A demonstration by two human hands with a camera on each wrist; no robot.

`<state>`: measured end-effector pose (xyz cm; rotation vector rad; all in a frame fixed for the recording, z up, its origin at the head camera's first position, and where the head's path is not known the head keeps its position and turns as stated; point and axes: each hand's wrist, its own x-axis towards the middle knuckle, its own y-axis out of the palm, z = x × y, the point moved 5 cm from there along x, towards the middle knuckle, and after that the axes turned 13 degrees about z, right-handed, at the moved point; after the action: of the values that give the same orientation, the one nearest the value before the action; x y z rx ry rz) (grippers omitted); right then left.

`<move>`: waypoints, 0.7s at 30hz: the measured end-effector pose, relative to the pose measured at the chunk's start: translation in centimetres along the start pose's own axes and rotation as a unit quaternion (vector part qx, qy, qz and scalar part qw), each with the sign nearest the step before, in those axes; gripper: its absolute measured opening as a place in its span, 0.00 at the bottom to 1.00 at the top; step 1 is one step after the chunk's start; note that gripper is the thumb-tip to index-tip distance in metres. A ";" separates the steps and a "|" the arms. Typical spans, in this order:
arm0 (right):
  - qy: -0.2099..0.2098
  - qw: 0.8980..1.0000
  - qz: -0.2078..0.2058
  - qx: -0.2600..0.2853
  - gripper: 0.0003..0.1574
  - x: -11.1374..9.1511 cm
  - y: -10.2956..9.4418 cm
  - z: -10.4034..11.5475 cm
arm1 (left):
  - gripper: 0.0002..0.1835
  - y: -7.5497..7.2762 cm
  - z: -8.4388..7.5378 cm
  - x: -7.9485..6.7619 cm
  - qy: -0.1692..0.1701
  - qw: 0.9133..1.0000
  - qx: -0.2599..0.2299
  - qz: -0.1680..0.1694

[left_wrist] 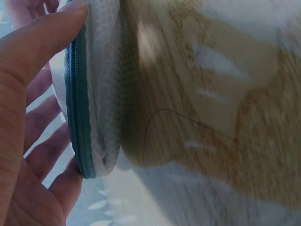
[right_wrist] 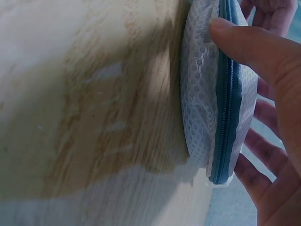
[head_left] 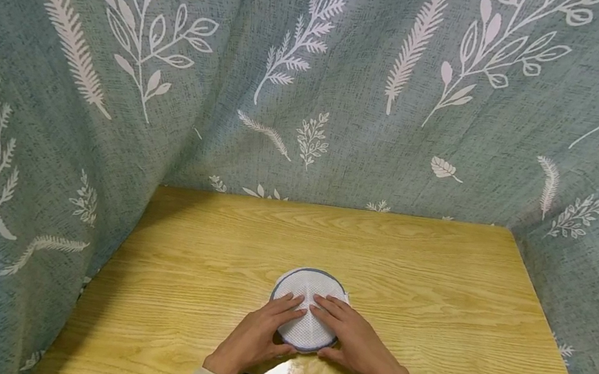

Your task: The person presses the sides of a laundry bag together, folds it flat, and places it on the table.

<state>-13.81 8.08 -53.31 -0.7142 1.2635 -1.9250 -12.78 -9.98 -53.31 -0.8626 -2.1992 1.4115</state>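
Observation:
A round white mesh laundry bag (head_left: 311, 284) with a blue-green zipped rim lies on the wooden table. My left hand (head_left: 255, 337) holds its left side, fingers spread over the top and thumb at the near edge. From the other side my right hand (head_left: 361, 346) holds it the same way, the fingertips of both hands almost meeting over the middle. The left wrist view shows the closed zipper (left_wrist: 79, 108) running round the side, with the left thumb on the rim. In the right wrist view, the right thumb presses by the zipper (right_wrist: 228, 94), above the bulging mesh.
The wooden table (head_left: 436, 287) has a bright light reflection close to me. Blue-grey leaf-patterned cloth (head_left: 352, 149) hangs along its back and both sides. A thin dark strand (left_wrist: 162, 109) shows on the tabletop in the left wrist view.

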 end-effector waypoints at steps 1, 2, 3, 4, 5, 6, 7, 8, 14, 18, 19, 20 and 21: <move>0.000 1.000 0.002 -0.003 0.54 0.0 0.0 0.0 | 0.40 0.0 0.0 0.0 0.000 1.000 -0.002 0.001; 0.001 1.000 0.002 -0.004 0.54 0.0 0.1 0.0 | 0.40 0.1 0.0 0.0 -0.001 1.000 -0.002 0.001; 0.001 1.000 0.003 -0.005 0.54 0.0 0.1 0.0 | 0.40 0.1 0.0 0.0 -0.001 1.000 -0.003 0.002; 0.001 1.000 0.004 -0.007 0.55 0.0 0.1 0.0 | 0.40 0.2 0.0 -0.1 -0.002 1.000 -0.005 0.003; 0.001 1.000 0.004 -0.007 0.55 0.0 0.2 0.0 | 0.40 0.2 0.0 -0.1 -0.002 1.000 -0.006 0.003; 0.000 1.000 0.005 -0.009 0.55 0.0 0.2 0.0 | 0.40 0.2 0.0 -0.2 -0.003 1.000 -0.006 0.003; 0.000 1.000 0.005 -0.011 0.55 0.0 0.3 0.0 | 0.40 0.3 0.0 -0.2 -0.003 1.000 -0.005 0.004; -0.001 1.000 0.004 -0.011 0.55 0.0 0.3 0.0 | 0.40 0.3 -0.1 -0.3 -0.004 1.000 -0.004 0.005; -0.003 1.000 -0.003 -0.015 0.55 -0.1 0.4 0.1 | 0.40 0.5 0.0 -0.3 -0.007 1.000 -0.005 0.013; -0.001 1.000 -0.002 -0.020 0.54 0.0 0.3 0.0 | 0.40 0.5 0.0 -0.2 -0.008 1.000 -0.005 0.014; -0.001 1.000 -0.002 -0.021 0.54 0.1 0.3 0.0 | 0.40 0.4 0.0 -0.1 -0.008 1.000 -0.004 0.013; 0.000 1.000 0.000 -0.022 0.54 0.2 0.2 0.0 | 0.40 0.4 0.0 -0.1 -0.008 1.000 -0.004 0.011; 0.001 1.000 0.001 -0.024 0.54 0.2 0.2 0.0 | 0.40 0.3 0.0 -0.1 -0.009 1.000 -0.005 0.010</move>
<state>-13.90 7.85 -53.49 -0.7355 1.3142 -1.8996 -12.67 -9.95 -53.62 -0.8815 -2.2176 1.4243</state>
